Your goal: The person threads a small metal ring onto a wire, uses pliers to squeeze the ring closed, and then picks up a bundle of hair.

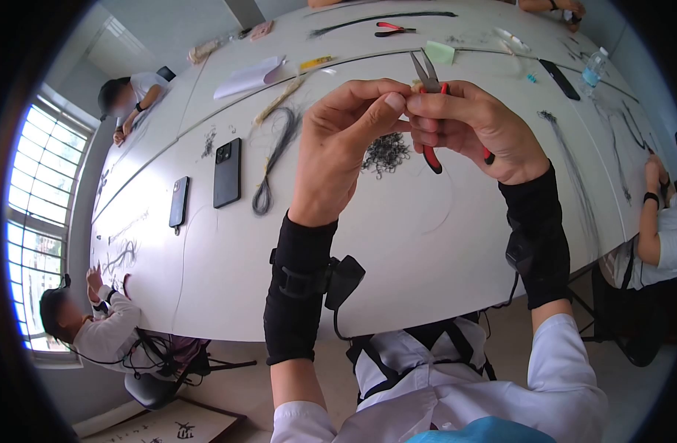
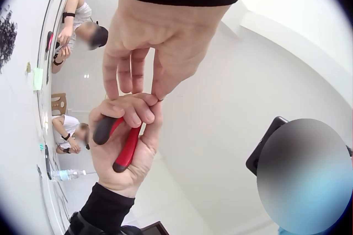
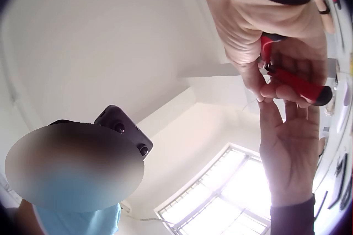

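Both hands are raised over the white table [image 1: 397, 258], fingertips meeting in front of me. My right hand [image 1: 490, 125] holds needle-nose pliers [image 1: 425, 72] in its curled fingers, the jaws pointing up and away and the red handles with dark ends [image 3: 303, 87] crossing the palm. Its thumb and index finger reach to the tips of my left hand [image 1: 331, 144]. There, the left thumb and index finger pinch a thin wire, mostly hidden by the fingertips; a faint strand shows beside them in the right wrist view. Below lies a pile of small dark wire bits [image 1: 386, 153].
Left of the hands lie a grey wire bundle [image 1: 263, 184], a tan bundle [image 1: 278, 103] and two phones, one larger [image 1: 228, 173], one smaller [image 1: 179, 201]. Farther back are paper [image 1: 248, 77], a green note [image 1: 440, 52] and other pliers [image 1: 392, 29]. A bottle [image 1: 594, 70] stands right. People sit around.
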`<state>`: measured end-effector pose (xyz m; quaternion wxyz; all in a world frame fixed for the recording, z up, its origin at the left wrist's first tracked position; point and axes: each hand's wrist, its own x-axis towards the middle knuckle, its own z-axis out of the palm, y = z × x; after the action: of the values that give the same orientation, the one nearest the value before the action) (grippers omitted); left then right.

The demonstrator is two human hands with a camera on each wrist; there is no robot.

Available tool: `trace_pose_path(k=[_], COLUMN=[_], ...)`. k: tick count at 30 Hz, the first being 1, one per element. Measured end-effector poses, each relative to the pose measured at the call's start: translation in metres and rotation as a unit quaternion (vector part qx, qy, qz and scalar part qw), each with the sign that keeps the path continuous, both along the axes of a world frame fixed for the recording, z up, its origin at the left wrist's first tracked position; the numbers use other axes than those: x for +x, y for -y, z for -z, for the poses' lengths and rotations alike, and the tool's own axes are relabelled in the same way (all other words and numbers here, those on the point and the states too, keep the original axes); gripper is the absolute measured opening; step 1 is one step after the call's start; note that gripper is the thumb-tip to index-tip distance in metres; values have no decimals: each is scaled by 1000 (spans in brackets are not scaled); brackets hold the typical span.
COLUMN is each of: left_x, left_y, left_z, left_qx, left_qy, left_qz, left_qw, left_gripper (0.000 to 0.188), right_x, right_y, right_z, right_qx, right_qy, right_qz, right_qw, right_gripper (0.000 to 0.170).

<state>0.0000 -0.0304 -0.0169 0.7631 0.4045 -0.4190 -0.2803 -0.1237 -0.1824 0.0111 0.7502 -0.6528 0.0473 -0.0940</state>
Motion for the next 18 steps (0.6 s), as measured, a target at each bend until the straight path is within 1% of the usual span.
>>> trace_pose_path(k=[4,7,12,15,18], left_x=[0,0,-3,-3,-5], left_y=[1,-1,-1,0,-1], left_z=[-1,-2,0,-1,-1], left_qx=[-3,12,27,29,36], left_qy=[24,41,34,27,21], left_qz=[-17,-3,-34,-43,-63], left_qw=[1000,999,998,998,997], left_gripper=[20,21,21,21,21], right_x=[1,3,5,6,7], right_y=[2,2,1,-1,3], right_z=[1,3,6,8,9], right_qx=[-12,-9,5,3,14], right_qy=[-10,-12,-8,-17,-40], right_qz=[-14,-16,-14,-7,-21], right_qw=[1000,1000,1000,1000,999], right_gripper=[29,29,28,29,32])
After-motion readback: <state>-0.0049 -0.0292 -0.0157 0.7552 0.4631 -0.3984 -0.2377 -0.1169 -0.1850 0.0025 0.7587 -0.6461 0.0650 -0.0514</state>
